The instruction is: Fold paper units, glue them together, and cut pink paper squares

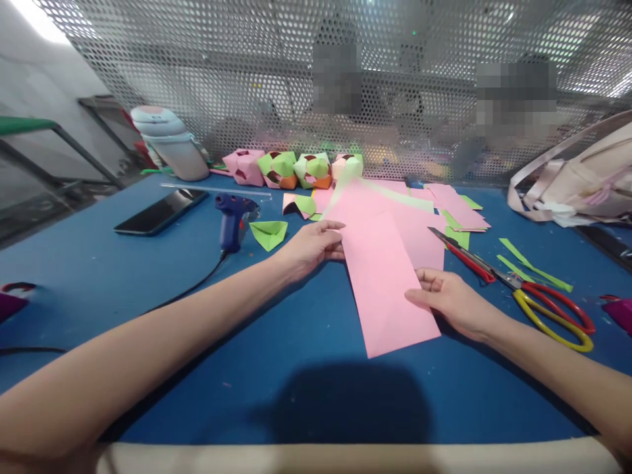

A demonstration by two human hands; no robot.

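A long pink sheet of paper (382,283) is held slightly tilted above the blue table. At its left edge my left hand (312,249) pinches it between bent fingers, whose tips are partly hidden. My right hand (451,299) grips the right edge, thumb on top and fingers behind. Beyond this sheet lie more pink papers (427,237), partly covered by it. Scissors with red and yellow handles (548,303) rest to the right of my right hand. Left of my left hand sit a folded green paper piece (269,234) and a blue glue gun (231,224).
Several folded paper shapes (279,170) line the back near a perforated metal screen (276,72). A phone (160,212) and a light blue bottle (172,145) are at left. Green strips (533,263) and a pale bag (582,171) are at right. The glue gun's cord crosses the table (197,395).
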